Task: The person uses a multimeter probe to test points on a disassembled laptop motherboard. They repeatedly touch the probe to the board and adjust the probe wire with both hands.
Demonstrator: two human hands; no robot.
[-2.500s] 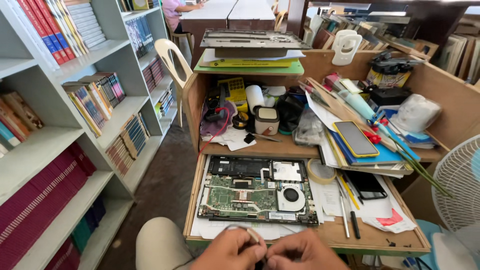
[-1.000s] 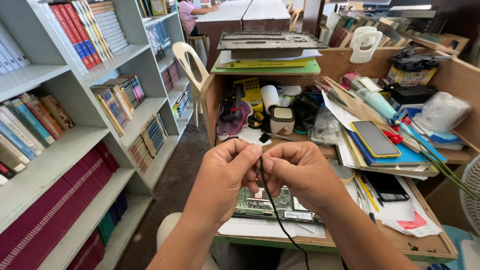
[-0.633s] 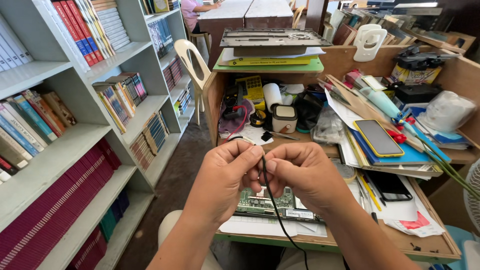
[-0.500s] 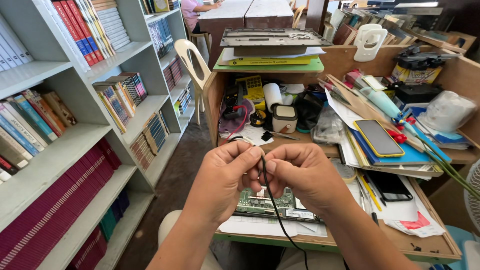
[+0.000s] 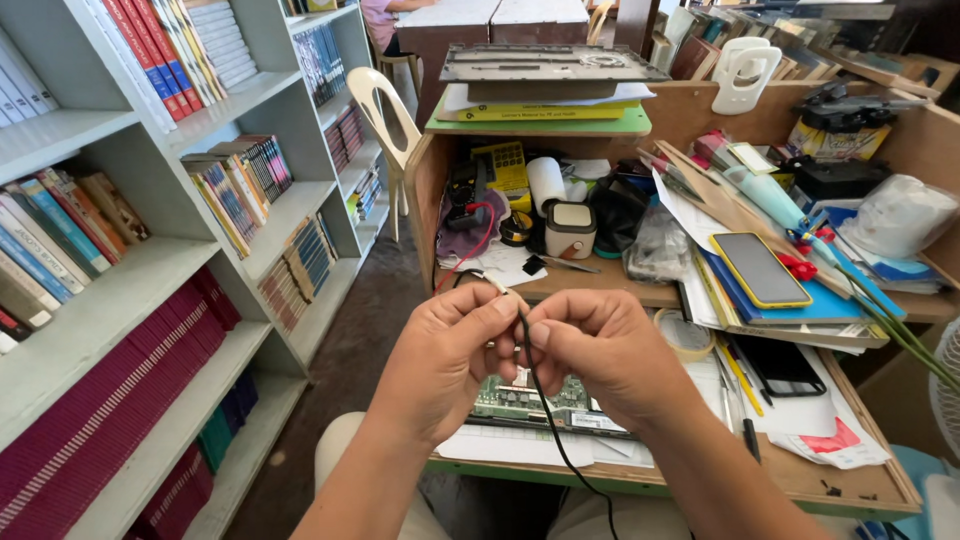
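Note:
My left hand and my right hand are raised in front of me, fingertips meeting. Both pinch a thin black cable that hangs down between them toward my lap. A short pale tip of the cable sticks up past my left thumb. Behind my hands, mostly hidden, a green circuit board of an opened laptop lies on white paper on the wooden desk.
The desk is cluttered: a phone in a yellow case on blue folders, a dark phone, a tape roll, a small white-lidded box, pens, papers. Grey bookshelves stand at left. A cream plastic chair stands beyond.
My hands have risen from my lap to chest height with the cable between them. Over the last second they have stayed nearly still, the fingers shifting slightly on the cable.

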